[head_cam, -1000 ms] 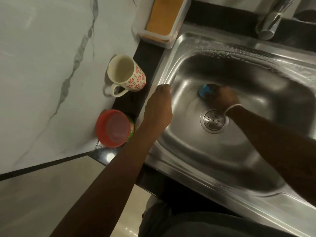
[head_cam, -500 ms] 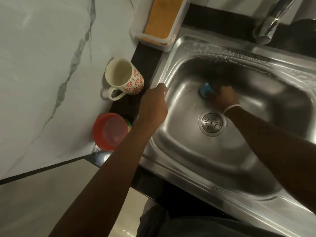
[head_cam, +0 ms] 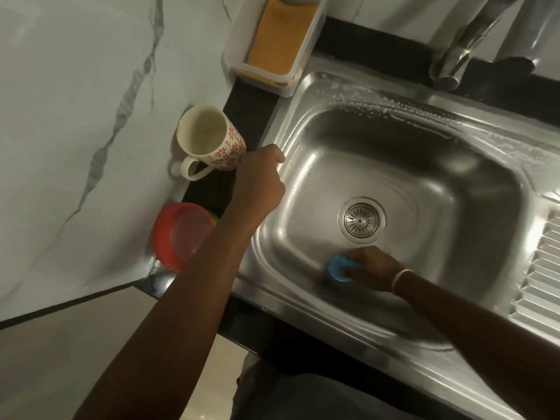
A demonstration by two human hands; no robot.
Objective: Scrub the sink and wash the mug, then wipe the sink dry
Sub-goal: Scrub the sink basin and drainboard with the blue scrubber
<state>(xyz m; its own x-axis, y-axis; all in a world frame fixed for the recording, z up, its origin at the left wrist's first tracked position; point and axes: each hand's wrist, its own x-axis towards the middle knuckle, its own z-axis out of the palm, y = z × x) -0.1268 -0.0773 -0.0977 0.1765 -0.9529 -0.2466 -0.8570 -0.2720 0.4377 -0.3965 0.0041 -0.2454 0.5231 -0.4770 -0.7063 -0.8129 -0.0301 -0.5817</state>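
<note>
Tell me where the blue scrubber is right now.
In the head view, the blue scrubber is held by the right hand against the sink basin's near wall, just below the drain.
</note>
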